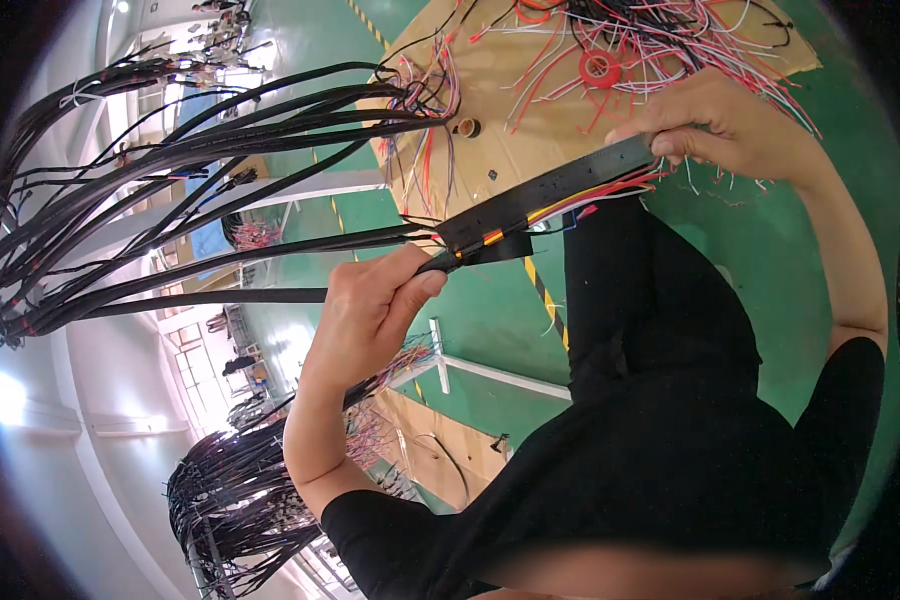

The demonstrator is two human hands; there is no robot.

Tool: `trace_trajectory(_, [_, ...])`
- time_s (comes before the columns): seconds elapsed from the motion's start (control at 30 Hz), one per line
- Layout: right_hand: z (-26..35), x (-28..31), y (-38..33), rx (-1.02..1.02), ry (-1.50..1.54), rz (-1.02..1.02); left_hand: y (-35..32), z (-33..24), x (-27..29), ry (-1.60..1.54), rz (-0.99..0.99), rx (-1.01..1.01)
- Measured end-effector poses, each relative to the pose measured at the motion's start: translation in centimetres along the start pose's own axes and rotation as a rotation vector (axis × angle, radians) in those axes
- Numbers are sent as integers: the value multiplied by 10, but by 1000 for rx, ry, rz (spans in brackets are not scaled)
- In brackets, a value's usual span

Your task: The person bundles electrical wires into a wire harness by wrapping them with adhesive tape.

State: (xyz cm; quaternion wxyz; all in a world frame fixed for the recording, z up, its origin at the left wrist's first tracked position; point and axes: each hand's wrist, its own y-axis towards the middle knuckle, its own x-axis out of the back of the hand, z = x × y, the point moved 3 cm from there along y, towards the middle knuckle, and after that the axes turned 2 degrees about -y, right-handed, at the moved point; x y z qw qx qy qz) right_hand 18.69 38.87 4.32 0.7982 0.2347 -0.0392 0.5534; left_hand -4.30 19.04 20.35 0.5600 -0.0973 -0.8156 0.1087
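My left hand is closed round a black-sheathed cable, thumb on top, where its coloured wires come out. From there a long, flat, dark strip, ruler-like with small marks, slants up to the right. Its far end is pinched between the thumb and fingers of my right hand. Red, yellow and white wires run along the strip's lower edge. Their tips lie by my right fingers; whether those fingers also hold them, I cannot tell. A short black flap hangs below the strip near my left hand.
A brown board ahead bears a pile of red, white and black wires, a red tape roll and a small brown ring. Thick black cables hang at the left, with another bundle lower down. A white frame bar crosses the green floor.
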Motion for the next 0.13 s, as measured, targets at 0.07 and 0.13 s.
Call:
trace_trajectory(0.07, [1, -1, 0, -9, 61, 1, -1, -1, 0, 25, -9, 2])
trace_trajectory(0.13, [7, 5, 1, -70, -33, 65, -1, 2, 1, 29, -7, -5])
